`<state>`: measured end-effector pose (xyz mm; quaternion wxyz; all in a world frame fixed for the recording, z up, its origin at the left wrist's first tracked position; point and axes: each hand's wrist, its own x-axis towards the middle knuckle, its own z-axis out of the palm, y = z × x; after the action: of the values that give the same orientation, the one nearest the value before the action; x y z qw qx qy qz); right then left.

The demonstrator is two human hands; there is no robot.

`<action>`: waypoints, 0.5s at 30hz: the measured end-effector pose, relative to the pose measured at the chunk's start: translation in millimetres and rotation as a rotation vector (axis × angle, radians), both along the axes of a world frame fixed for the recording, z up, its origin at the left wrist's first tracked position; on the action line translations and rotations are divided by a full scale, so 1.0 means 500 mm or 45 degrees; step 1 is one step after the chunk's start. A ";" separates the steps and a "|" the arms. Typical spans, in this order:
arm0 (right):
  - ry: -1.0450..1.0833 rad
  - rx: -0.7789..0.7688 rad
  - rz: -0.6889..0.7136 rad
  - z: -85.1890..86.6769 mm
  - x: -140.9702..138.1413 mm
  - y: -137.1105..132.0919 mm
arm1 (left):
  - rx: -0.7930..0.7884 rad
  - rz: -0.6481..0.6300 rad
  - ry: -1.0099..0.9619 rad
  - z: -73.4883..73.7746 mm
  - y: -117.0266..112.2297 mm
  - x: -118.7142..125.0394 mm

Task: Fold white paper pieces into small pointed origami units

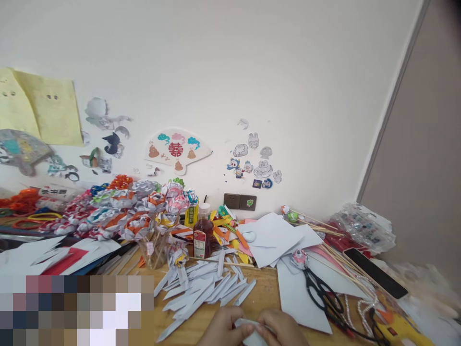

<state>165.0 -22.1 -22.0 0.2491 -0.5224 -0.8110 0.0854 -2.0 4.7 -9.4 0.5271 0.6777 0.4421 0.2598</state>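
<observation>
The left hand (224,328) and right hand (283,328) pinch a folded white paper (255,340) between them at the view's bottom edge. Beyond, a slim band of desk (265,290) separates heaped paper strips (201,288) from a white sheet (297,302), partly under black scissors (324,294).

Wooden table (265,292), one. Beyond the fingers (246,330), leftward: white paper strips (201,288), many, loosely heaped; farther off, upright bottle (203,235), white-capped. Right of the fingers: white sheet (298,302), black scissors (333,315) partly across it.
</observation>
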 end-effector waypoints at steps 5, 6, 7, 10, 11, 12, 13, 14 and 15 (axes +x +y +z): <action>0.079 -0.195 0.010 0.039 -0.002 -0.011 | -0.126 -0.138 -0.145 0.005 -0.002 -0.001; 0.100 -0.226 0.014 0.041 -0.002 -0.011 | -0.140 -0.151 -0.163 0.005 -0.001 -0.002; 0.121 -0.251 0.019 0.041 -0.003 -0.010 | -0.151 -0.163 -0.176 0.006 0.000 -0.002; 0.180 -0.264 0.030 0.039 -0.002 -0.009 | -0.170 -0.184 -0.196 0.006 0.002 -0.003; 0.197 -0.261 0.039 0.040 -0.001 -0.009 | -0.172 -0.187 -0.200 0.007 0.003 -0.002; 0.216 -0.261 0.050 0.041 0.000 -0.010 | -0.173 -0.185 -0.205 0.008 0.003 -0.002; 0.238 -0.269 0.062 0.043 0.002 -0.011 | -0.174 -0.181 -0.209 0.009 0.002 -0.002; 0.266 -0.284 0.071 0.045 0.004 -0.012 | -0.175 -0.177 -0.214 0.010 0.002 -0.002; 0.295 -0.304 0.078 0.047 0.007 -0.013 | -0.177 -0.172 -0.218 0.011 0.002 -0.003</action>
<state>168.6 -28.4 1.7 0.2743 -0.5101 -0.7764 0.2485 -3.4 6.0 -3.7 0.6250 0.6431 0.3656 0.2493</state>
